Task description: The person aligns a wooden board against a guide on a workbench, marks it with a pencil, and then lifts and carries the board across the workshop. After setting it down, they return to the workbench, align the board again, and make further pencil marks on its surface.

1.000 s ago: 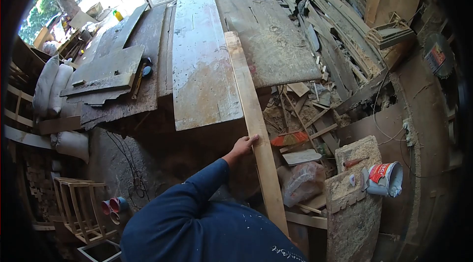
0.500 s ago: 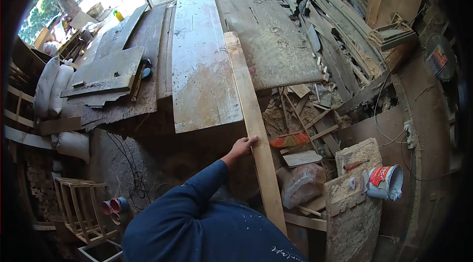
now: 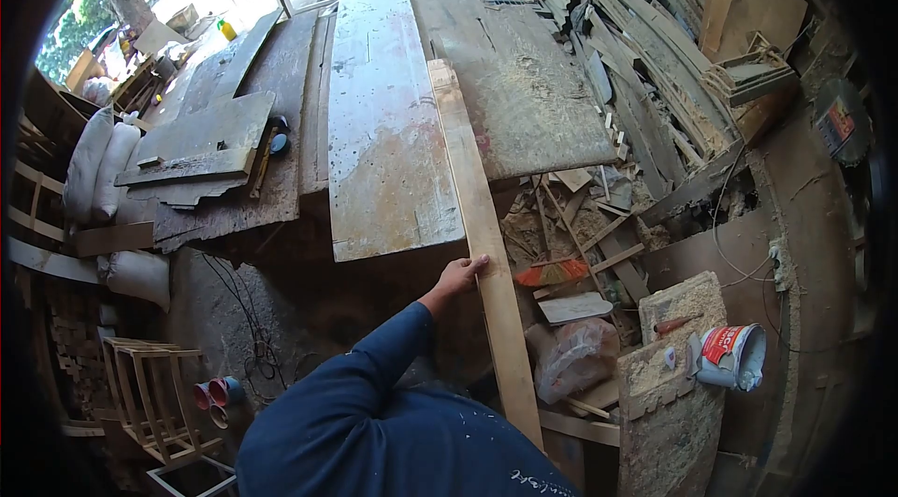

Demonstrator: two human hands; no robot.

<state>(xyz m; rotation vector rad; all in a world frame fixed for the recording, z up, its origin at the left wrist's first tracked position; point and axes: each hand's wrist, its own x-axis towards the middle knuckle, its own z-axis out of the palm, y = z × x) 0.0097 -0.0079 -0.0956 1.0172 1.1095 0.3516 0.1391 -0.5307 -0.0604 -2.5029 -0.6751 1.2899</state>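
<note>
My left hand (image 3: 458,274) grips the left edge of a long, pale wooden plank (image 3: 479,207), with its thumb on the top face and the other fingers partly hidden at the side. The plank's far end lies on the worktable, along the right edge of a whitish, stained board (image 3: 393,132). Its near end reaches back beside my body, past the front of the table. Nowhere in the frame does my right hand show.
Right of the plank lie wood scraps, an orange-bristled broom (image 3: 554,273) and a plastic bag (image 3: 577,359). A white bucket (image 3: 732,357) and a sawdust-covered board (image 3: 673,403) stand nearby. Small wooden frames (image 3: 154,394) are at lower left.
The view has shifted very slightly. My left hand keeps the same grip, and the plank rests in nearly the same position.
</note>
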